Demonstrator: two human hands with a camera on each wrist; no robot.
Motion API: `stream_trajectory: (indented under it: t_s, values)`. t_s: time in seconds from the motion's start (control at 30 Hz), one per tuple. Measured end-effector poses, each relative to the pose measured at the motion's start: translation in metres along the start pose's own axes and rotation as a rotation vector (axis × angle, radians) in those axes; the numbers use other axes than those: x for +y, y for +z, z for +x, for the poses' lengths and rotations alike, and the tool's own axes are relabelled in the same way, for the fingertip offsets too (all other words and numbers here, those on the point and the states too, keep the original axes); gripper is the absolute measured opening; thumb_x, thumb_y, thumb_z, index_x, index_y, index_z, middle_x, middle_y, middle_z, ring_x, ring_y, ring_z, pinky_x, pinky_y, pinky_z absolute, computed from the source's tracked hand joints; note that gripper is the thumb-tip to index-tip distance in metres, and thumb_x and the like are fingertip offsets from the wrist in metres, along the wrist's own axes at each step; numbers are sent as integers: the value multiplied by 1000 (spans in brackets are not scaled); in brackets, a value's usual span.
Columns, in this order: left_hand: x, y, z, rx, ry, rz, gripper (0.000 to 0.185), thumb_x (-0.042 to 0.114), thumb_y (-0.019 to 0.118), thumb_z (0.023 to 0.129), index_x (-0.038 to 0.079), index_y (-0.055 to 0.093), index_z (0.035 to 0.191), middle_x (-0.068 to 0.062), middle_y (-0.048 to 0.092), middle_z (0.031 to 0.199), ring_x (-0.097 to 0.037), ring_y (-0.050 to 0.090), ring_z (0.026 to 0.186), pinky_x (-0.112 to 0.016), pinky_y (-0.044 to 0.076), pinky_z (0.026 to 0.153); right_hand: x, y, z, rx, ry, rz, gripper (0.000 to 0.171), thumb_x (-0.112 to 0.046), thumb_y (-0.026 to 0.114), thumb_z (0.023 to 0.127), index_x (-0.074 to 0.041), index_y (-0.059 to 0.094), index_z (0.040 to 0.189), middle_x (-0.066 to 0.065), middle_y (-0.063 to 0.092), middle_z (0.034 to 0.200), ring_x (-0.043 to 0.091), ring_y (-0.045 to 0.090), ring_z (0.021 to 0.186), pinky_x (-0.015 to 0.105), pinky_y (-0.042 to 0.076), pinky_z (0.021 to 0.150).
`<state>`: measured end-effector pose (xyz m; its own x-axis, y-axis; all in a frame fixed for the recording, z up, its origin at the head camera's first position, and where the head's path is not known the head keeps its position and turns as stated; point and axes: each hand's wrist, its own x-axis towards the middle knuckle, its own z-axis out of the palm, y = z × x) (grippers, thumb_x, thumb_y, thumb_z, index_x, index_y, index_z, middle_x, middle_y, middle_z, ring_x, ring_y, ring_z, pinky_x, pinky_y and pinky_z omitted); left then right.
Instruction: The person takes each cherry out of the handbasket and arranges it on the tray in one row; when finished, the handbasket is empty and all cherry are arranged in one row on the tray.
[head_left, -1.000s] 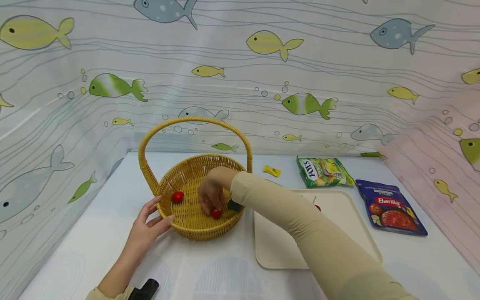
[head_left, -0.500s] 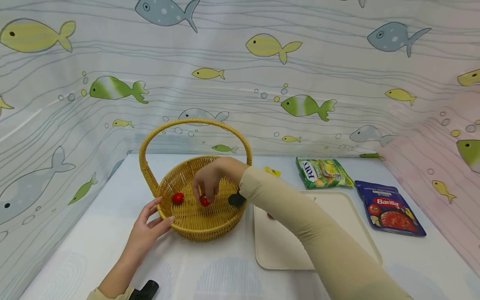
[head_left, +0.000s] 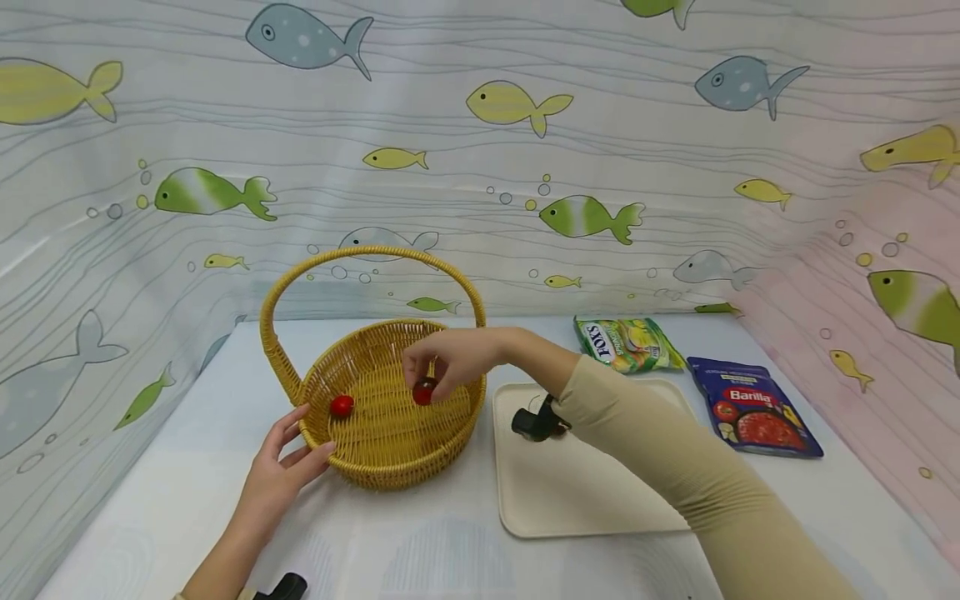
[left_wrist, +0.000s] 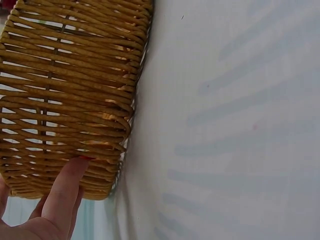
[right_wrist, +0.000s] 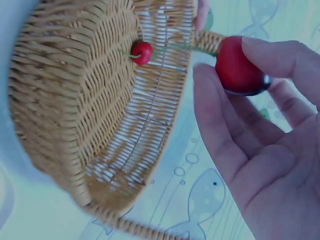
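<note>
I see my right hand [head_left: 450, 358] pinching a red tomato [head_left: 423, 391] above the wicker basket [head_left: 390, 450], left hand [head_left: 281, 475] resting flat-fingered on its near-left rim, second tomato [head_left: 342, 406] lying inside at left, cream tray [head_left: 570, 492] just right.

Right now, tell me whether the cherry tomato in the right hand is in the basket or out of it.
Out, lifted. The right hand pinches the cherry tomato above the basket floor; a second tomato lies inside.
</note>
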<state>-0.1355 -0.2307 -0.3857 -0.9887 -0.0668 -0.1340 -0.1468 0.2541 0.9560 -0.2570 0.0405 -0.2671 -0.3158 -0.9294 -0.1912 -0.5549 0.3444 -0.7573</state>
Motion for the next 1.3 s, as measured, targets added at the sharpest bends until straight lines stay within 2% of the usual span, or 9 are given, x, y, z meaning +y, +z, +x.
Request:
stream_trajectory:
  t_s: [0.13, 0.3, 0.53, 0.7, 0.8, 0.9, 1.07, 1.3]
  values:
    - [1, -1, 0, 5, -18, 10, 80, 26, 65, 89, 17, 12, 150, -23, 12, 148, -40, 35, 127, -26, 51, 82, 4, 5, -27, 77, -31, -1, 23, -1, 68, 82, -8, 55, 101, 3, 58, 99, 16, 59, 77, 26, 51, 72]
    - [2, 0, 0, 8, -41, 17, 82, 28, 65, 89, 18, 11, 150, -24, 11, 149, -40, 34, 127, -28, 51, 82, 13, 14, -58, 170, -24, -2, 26, -2, 67, 82, -5, 61, 108, 0, 59, 99, 13, 58, 73, 26, 52, 69]
    - [-1, 0, -1, 15, -42, 13, 82, 28, 64, 89, 17, 11, 150, -23, 10, 149, -41, 33, 128, -28, 51, 82, 34, 30, -91, 231, -30, 27, 27, -3, 69, 83, -4, 63, 109, -2, 62, 98, 12, 60, 76, 28, 53, 71]
    - [-2, 1, 0, 8, -34, 2, 80, 28, 64, 89, 18, 12, 150, -23, 11, 149, -40, 34, 127, -26, 51, 82, 47, 41, -116, 290, 14, 43, 24, -16, 68, 86, -14, 64, 109, -4, 63, 97, 14, 59, 71, 28, 51, 70]
    - [-1, 1, 0, 12, -24, -3, 80, 27, 64, 89, 18, 13, 150, -23, 12, 148, -39, 35, 126, -26, 51, 81, 54, 45, -129, 318, 40, 68, 22, -20, 64, 89, -14, 64, 110, -3, 64, 99, 18, 61, 75, 28, 50, 73]
    - [-2, 1, 0, 16, -24, -5, 80, 26, 64, 90, 17, 12, 150, -23, 12, 148, -40, 35, 126, -26, 51, 81, 59, 49, -141, 340, 70, 83, 22, -20, 63, 90, -12, 64, 111, -2, 64, 100, 21, 61, 75, 29, 51, 72]
    - [-2, 1, 0, 19, -13, -3, 79, 26, 64, 89, 18, 13, 149, -23, 13, 148, -39, 36, 126, -26, 51, 82, 68, 57, -163, 397, 138, 76, 22, -19, 67, 87, -11, 64, 107, -1, 62, 102, 16, 59, 80, 30, 52, 75]
    - [-2, 1, 0, 13, 23, -13, 77, 24, 63, 90, 16, 14, 149, -24, 13, 147, -41, 36, 125, -24, 51, 80, 85, 68, -192, 478, 180, 39, 27, -16, 72, 83, -11, 62, 107, 2, 61, 105, 16, 61, 88, 31, 52, 82]
